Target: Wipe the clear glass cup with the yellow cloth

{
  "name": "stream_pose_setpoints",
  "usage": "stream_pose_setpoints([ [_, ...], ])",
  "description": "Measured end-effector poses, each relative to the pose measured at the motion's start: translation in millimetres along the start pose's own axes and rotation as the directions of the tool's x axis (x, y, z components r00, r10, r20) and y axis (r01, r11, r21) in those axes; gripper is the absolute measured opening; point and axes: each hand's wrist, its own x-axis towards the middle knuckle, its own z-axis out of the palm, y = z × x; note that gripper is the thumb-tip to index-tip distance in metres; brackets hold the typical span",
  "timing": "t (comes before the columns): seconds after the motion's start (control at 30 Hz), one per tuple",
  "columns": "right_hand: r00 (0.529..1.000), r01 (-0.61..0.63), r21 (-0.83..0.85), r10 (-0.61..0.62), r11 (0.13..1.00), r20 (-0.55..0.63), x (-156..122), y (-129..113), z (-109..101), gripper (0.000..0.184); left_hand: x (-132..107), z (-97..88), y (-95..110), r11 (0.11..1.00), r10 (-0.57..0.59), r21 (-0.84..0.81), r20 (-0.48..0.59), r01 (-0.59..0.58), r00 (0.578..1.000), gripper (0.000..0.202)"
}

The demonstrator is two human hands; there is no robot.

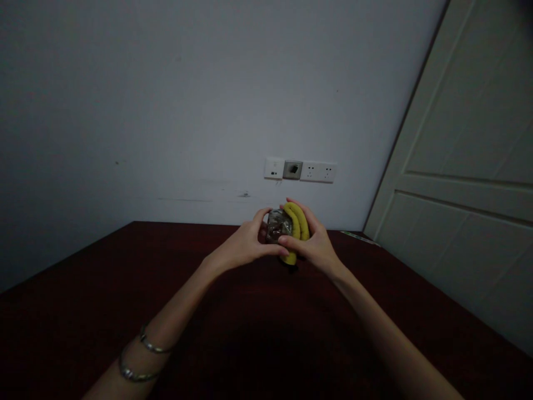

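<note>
Yellow bananas (303, 223) | clamped in right hand (317, 244) grip | shiny pack (276, 223) alongside | clamped in left hand (249, 239) grip

Dim light in here, and I'm facing a pale, scuffed wall (166, 111), a row of sockets (318, 171) set above a dark red surface (83, 289), with a panelled door (466, 144) rising on the right.
</note>
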Motion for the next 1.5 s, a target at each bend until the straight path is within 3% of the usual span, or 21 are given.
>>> stream_pose_setpoints([
  [0.1,0.999,0.018,0.000,-0.018,1.000,0.039,-0.7,0.3,1.2,0.076,0.9,2.6,1.6,0.997,-0.049,-0.069,-0.046,0.046,0.998,0.087],
  [0.27,0.998,0.053,0.037,-0.054,0.998,0.016,-1.5,-0.1,2.0,0.048,1.3,7.3,0.3,0.991,-0.052,-0.130,-0.075,0.042,0.996,0.084],
  [0.43,0.943,0.333,-0.209,-0.330,0.919,0.048,-7.1,-7.8,3.5,0.027,-0.4,11.5,0.7,0.999,0.009,-0.050,-0.091,-0.013,0.996,0.080],
  [0.5,0.928,0.368,-0.225,-0.370,0.902,0.037,-6.9,-8.2,4.4,0.022,-0.9,11.7,2.3,0.999,0.044,-0.017,-0.102,-0.046,0.994,0.081],
  [0.57,0.943,0.316,-0.151,-0.328,0.937,-0.057,-4.0,-5.6,5.2,0.021,-1.2,11.5,5.5,0.995,0.099,0.010,-0.102,-0.098,0.990,0.083],
  [0.63,0.964,0.206,-0.027,-0.207,0.978,-0.167,0.3,-1.4,5.9,0.024,-1.5,11.4,9.3,0.987,0.158,0.016,-0.091,-0.157,0.983,0.083],
  [0.73,0.968,0.107,0.058,-0.091,0.993,-0.233,3.7,1.7,6.1,0.026,-1.4,12.2,12.6,0.983,0.185,0.031,-0.095,-0.183,0.978,0.081],
  [0.8,0.963,0.175,-0.045,-0.180,0.984,-0.201,2.1,-1.2,5.5,0.022,-1.1,12.9,11.4,0.984,0.176,0.058,-0.127,-0.170,0.976,0.079],
  [0.9,0.925,0.362,-0.257,-0.380,0.896,-0.021,-3.4,-10.0,4.0,0.021,-0.4,13.1,6.6,0.987,0.151,0.083,-0.156,-0.140,0.976,0.077],
  [1.0,0.902,0.426,-0.310,-0.426,0.850,0.071,-6.1,-15.7,3.3,0.024,0.4,12.8,3.1,0.990,0.134,0.060,-0.141,-0.127,0.981,0.080],
  [1.1,0.944,0.304,-0.217,-0.323,0.928,-0.062,-2.7,-13.4,4.0,0.021,1.1,13.2,2.3,0.983,0.181,0.063,-0.156,-0.174,0.971,0.079],
  [1.2,0.974,0.107,-0.037,-0.113,0.994,-0.197,3.8,-7.5,4.6,0.024,1.3,14.1,1.6,0.966,0.251,0.102,-0.153,-0.237,0.956,0.079],
  [1.3,0.975,-0.002,0.054,0.013,0.999,-0.220,7.3,-5.4,5.2,0.029,0.9,14.9,-0.4,0.957,0.278,0.126,-0.150,-0.261,0.949,0.080],
  [1.37,0.977,0.023,0.021,-0.018,1.000,-0.211,6.3,-7.5,6.1,0.027,0.8,15.4,-2.0,0.958,0.274,0.130,-0.165,-0.254,0.947,0.081],
  [1.5,0.953,0.255,-0.223,-0.284,0.941,-0.109,-1.0,-14.7,7.2,0.021,2.1,17.0,-4.6,0.977,0.207,0.088,-0.192,-0.193,0.959,0.080],
])
